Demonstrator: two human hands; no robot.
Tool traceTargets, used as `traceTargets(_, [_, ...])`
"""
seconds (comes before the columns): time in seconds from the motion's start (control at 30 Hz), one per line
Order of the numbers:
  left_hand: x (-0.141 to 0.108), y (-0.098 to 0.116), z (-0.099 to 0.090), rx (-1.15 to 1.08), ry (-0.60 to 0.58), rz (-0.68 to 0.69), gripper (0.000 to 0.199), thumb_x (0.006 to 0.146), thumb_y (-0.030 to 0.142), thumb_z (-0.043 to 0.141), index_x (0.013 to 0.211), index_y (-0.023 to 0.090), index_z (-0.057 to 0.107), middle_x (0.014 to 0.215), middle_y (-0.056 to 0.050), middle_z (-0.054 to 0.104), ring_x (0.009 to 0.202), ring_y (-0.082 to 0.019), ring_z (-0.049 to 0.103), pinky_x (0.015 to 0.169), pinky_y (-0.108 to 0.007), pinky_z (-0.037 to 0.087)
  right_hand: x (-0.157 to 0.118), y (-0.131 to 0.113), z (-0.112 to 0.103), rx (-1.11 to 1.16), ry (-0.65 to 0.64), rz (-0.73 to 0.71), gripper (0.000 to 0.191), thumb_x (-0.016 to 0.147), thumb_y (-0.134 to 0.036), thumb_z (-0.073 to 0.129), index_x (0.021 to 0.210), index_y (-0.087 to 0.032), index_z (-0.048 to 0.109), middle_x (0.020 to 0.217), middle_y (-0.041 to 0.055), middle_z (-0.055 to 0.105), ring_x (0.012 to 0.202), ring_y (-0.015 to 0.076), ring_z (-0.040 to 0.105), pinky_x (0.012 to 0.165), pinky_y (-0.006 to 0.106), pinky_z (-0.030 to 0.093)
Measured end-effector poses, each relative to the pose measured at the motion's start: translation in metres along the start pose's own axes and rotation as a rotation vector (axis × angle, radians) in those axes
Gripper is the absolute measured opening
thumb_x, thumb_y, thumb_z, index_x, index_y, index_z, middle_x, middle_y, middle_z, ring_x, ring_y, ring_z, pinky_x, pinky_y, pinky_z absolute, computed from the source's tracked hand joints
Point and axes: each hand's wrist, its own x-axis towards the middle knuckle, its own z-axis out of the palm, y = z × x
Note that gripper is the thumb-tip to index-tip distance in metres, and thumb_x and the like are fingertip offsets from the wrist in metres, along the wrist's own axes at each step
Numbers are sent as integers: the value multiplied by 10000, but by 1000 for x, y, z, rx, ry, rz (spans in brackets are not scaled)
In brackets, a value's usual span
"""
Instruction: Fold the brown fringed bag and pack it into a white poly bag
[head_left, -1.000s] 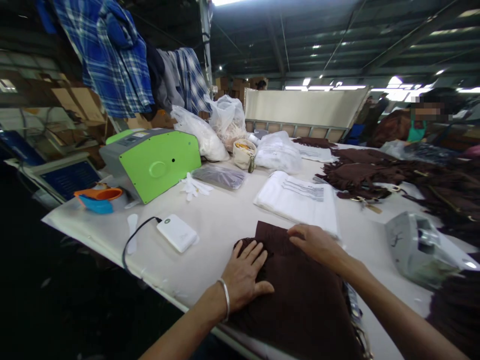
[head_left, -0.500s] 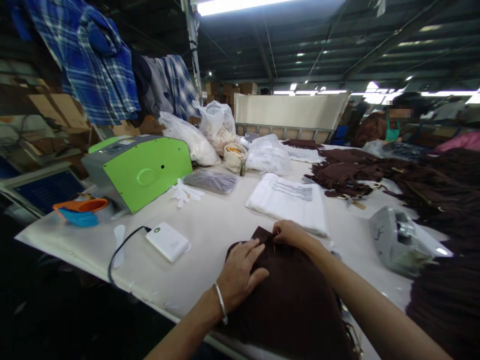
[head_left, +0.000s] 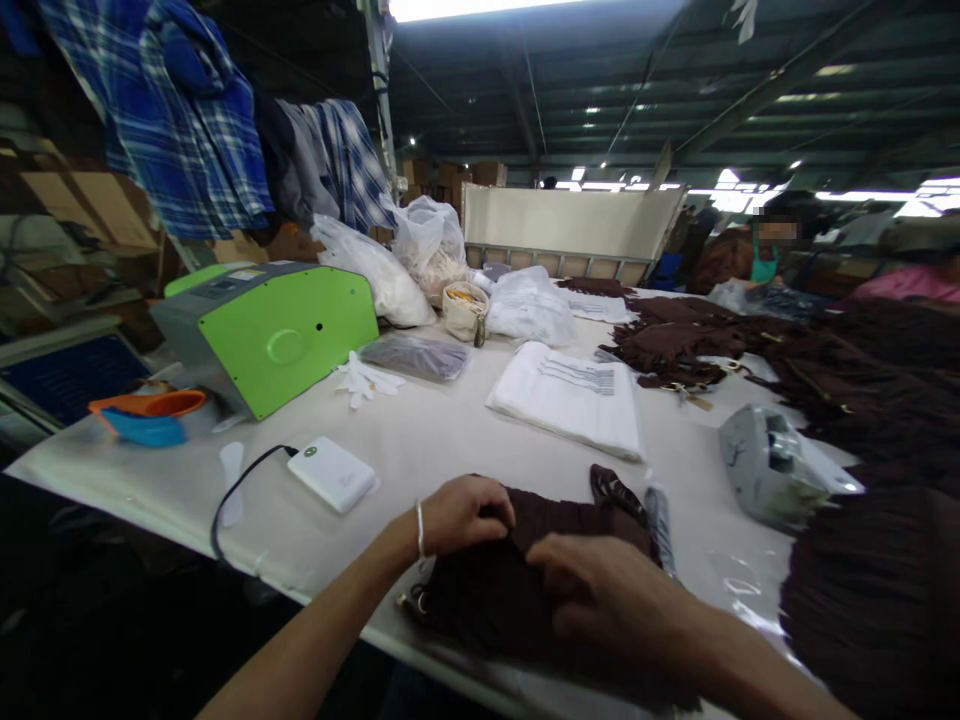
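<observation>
A dark brown fabric bag (head_left: pixel 487 595) lies near the front edge of the table, with metal rings at its left corner and a strap at its upper right. My left hand (head_left: pixel 469 515), with a silver bracelet at the wrist, has curled fingers pinching the bag's upper left part. Over the middle of the bag is my right hand (head_left: pixel 600 580), its fingers bent and gripping the brown fabric. Part of the bag is hidden under my right hand and forearm.
Beyond the bag lies a stack of white plastic bags (head_left: pixel 570 400). A white power bank (head_left: pixel 332 473) with a cable and a green machine (head_left: pixel 292 335) are at the left. A tape dispenser (head_left: pixel 776 470) and brown bags (head_left: pixel 877 600) are at the right. A person (head_left: pixel 750 255) is behind.
The brown bag now lies differently, with its rings at the left and a strap showing at upper right. My left hand went from spread to curled; my right hand moved nearer to me.
</observation>
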Motion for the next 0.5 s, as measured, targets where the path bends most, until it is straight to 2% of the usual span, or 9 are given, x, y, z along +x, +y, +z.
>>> traceTargets(0.1, [-46, 11, 8, 145, -21, -25, 115, 751, 151, 703, 838, 226, 707, 858, 22, 692, 859, -154, 616, 790, -237, 435, -35, -8, 7, 111, -189, -59, 405, 664, -127, 623, 1029, -298, 662, 1024, -21, 720, 922, 179, 653, 760, 229, 437])
traceTargets(0.17, [-64, 18, 8, 111, -12, -83, 75, 777, 198, 697, 844, 233, 696, 833, 34, 690, 805, -134, 622, 740, -215, 445, -46, -8, -2, 132, -214, -27, 349, 682, -109, 603, 964, -298, 684, 971, -34, 724, 894, 161, 657, 771, 219, 445])
traceTargets(0.2, [-68, 20, 6, 106, 26, -105, 68, 792, 215, 683, 858, 232, 687, 837, 33, 686, 796, -130, 623, 731, -213, 452, -47, -5, -9, 119, -183, 9, 321, 690, -110, 596, 935, -299, 683, 931, -45, 720, 859, 151, 655, 752, 220, 451])
traceTargets(0.27, [-65, 19, 2, 197, 132, -97, 158, 802, 191, 649, 954, 232, 665, 951, 6, 681, 890, -154, 618, 806, -247, 463, -42, 6, -21, 20, -62, 77, 281, 718, -136, 576, 929, -297, 669, 918, -37, 704, 842, 164, 645, 743, 257, 469])
traceTargets(0.33, [-52, 11, 1, 386, 195, -21, 423, 763, 104, 618, 1162, 242, 594, 1209, -40, 617, 1146, -216, 533, 991, -343, 400, -33, 21, -25, -129, 66, 98, 319, 744, -147, 537, 1007, -286, 653, 1026, 11, 691, 939, 211, 634, 829, 342, 485])
traceTargets(0.4, [-36, -2, 3, 545, 171, 51, 678, 705, 30, 583, 1332, 262, 467, 1415, -60, 476, 1331, -260, 370, 1101, -436, 290, -26, 35, -20, -237, 131, 84, 436, 721, -119, 522, 1118, -268, 624, 1188, 64, 649, 1086, 258, 593, 936, 425, 467])
traceTargets(0.43, [-29, -9, 5, 589, 145, 71, 722, 695, 20, 573, 1359, 269, 438, 1455, -60, 435, 1366, -268, 323, 1116, -456, 266, -24, 41, -14, -263, 141, 76, 505, 693, -95, 522, 1164, -257, 606, 1251, 80, 620, 1148, 271, 564, 981, 447, 449])
traceTargets(0.5, [-16, -22, 9, 614, 105, 98, 651, 720, 39, 561, 1323, 271, 483, 1442, -51, 458, 1363, -262, 337, 1108, -450, 284, -25, 49, -2, -277, 135, 60, 607, 646, -48, 508, 1219, -235, 580, 1322, 93, 580, 1215, 270, 525, 1035, 450, 424])
